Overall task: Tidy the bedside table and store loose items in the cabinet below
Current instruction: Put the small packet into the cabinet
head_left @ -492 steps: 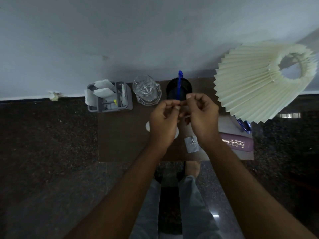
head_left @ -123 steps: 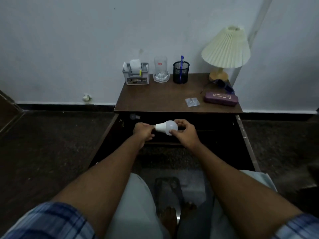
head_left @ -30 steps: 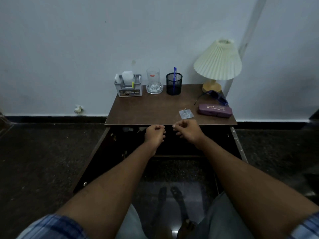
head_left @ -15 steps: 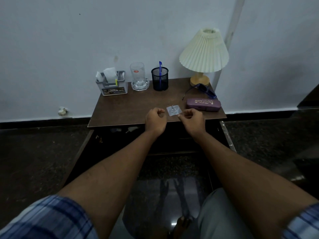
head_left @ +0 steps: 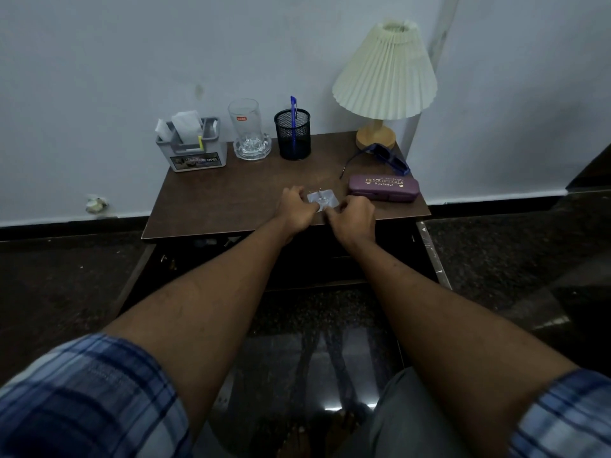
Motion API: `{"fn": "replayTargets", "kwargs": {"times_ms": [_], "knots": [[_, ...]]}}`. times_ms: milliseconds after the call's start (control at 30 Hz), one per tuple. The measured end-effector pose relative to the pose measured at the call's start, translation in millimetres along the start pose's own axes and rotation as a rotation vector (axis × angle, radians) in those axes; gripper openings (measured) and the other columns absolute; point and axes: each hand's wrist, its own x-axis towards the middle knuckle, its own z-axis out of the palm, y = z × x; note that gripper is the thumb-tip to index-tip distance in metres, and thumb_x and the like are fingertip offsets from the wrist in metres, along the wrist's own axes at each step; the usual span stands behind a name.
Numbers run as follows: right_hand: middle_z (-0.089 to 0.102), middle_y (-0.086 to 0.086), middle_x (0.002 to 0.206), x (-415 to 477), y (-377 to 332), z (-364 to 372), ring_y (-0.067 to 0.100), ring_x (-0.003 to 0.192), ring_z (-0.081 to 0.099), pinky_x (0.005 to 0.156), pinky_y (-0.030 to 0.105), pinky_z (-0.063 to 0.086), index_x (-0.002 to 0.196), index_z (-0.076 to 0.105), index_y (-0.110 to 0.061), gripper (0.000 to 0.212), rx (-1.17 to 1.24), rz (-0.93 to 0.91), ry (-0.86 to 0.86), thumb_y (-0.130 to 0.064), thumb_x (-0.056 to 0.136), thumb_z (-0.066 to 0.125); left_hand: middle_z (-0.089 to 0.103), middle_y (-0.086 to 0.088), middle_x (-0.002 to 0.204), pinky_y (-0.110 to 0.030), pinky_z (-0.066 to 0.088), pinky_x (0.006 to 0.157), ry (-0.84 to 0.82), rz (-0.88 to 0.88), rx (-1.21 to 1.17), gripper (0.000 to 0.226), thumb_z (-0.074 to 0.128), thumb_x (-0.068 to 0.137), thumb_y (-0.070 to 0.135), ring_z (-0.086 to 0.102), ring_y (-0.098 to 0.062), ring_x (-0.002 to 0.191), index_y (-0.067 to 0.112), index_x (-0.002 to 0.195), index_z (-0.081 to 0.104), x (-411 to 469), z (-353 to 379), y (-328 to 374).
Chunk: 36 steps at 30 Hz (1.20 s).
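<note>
Both hands, fingers curled, meet at the clear adhesive hook (head_left: pixel 323 200) near the surface's (head_left: pixel 215 200) front edge: left hand (head_left: pixel 295 211) at its left side, right hand (head_left: pixel 351 219) at its near corner; grip uncertain.

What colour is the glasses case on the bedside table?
Purple, with gold lettering on the glasses case; the head view shows it.

Cream pleated lampshade (head_left: pixel 385 71) upper right of the frame, purple glasses case (head_left: pixel 383 188) with gold lettering, blue pen (head_left: pixel 293 109) in black mesh cup (head_left: pixel 293 133), grey organiser (head_left: pixel 191 148), dark brown tabletop (head_left: pixel 231 196), blue plaid sleeves (head_left: pixel 86 401) at the bottom corners.
</note>
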Motion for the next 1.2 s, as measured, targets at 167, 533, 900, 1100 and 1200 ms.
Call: {"fn": "replayTargets", "kwargs": {"times_ms": [167,533,900,1100,1200], "knots": [[0.06,0.012,0.119,-0.7,-3.7,2.5,0.028,0.107,0.062,0.083,0.038,0.055,0.113,0.069,-0.003,0.043,-0.026,0.005,0.01,-0.038,0.088,0.072,0.049,-0.014,0.133,-0.038,0.048,0.105,-0.017,0.047,0.172,0.046,0.066,0.087,0.029,0.057,-0.031,0.119,0.008,0.127,0.064,4.8,1.4,2.6],[0.074,0.005,0.102,6.9,-5.5,6.1,0.024,0.1,0.068,0.072,0.026,0.042,0.096,0.075,-0.012,0.022,0.114,0.099,0.024,-0.03,0.085,0.074,0.047,-0.012,0.136,-0.034,0.042,0.111,0.062,0.098,0.22,0.045,0.069,0.09,0.031,0.055,-0.032,0.124,0.014,0.132,0.065,0.7,8.8,0.6],[0.071,-0.005,0.08,7.3,-6.0,0.3,0.017,0.09,0.068,0.076,0.026,0.048,0.073,0.071,-0.018,0.011,0.385,0.214,-0.041,-0.019,0.084,0.067,0.072,-0.008,0.111,-0.037,0.057,0.092,0.073,0.019,-0.137,0.019,0.067,0.086,0.015,0.068,-0.022,0.1,0.014,0.103,0.073,-2.8,4.7,-5.9],[0.076,0.018,0.092,2.7,-2.1,-15.1,0.02,0.078,0.065,0.08,0.041,0.058,0.088,0.075,0.001,0.014,0.557,0.226,-0.172,-0.012,0.084,0.07,0.075,-0.007,0.099,-0.034,0.059,0.078,0.113,-0.096,-0.45,0.014,0.064,0.085,0.006,0.071,-0.019,0.088,0.017,0.091,0.07,-22.8,-10.3,-8.1],[0.072,0.015,0.083,-9.2,-1.1,-22.6,0.019,0.073,0.061,0.069,0.035,0.053,0.085,0.073,0.001,0.01,0.571,0.197,-0.214,-0.008,0.086,0.07,0.074,-0.012,0.093,-0.033,0.062,0.067,0.118,-0.144,-0.564,0.017,0.066,0.081,-0.001,0.071,-0.019,0.072,0.011,0.092,0.068,-37.5,-20.0,-9.7]]}}
